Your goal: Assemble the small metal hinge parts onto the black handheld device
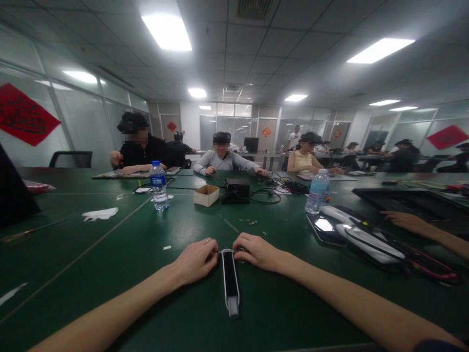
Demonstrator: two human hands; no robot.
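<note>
A long narrow black-and-white device (pixel 230 281) lies lengthwise on the green table (pixel 110 254) in front of me. My left hand (pixel 196 260) rests closed at the left side of its far end, fingers curled against it. On the other side of that end my right hand (pixel 256 251) is curled the same way. What the fingertips pinch is hidden. A ring shows on my left hand.
Two water bottles (pixel 159 186) (pixel 316 191), a small cardboard box (pixel 206 195), a black box with cables (pixel 237 190) and tiny loose parts (pixel 252 223) lie farther out. At right, similar devices (pixel 366 242) and another person's hand (pixel 403 220). Several people sit at the far side.
</note>
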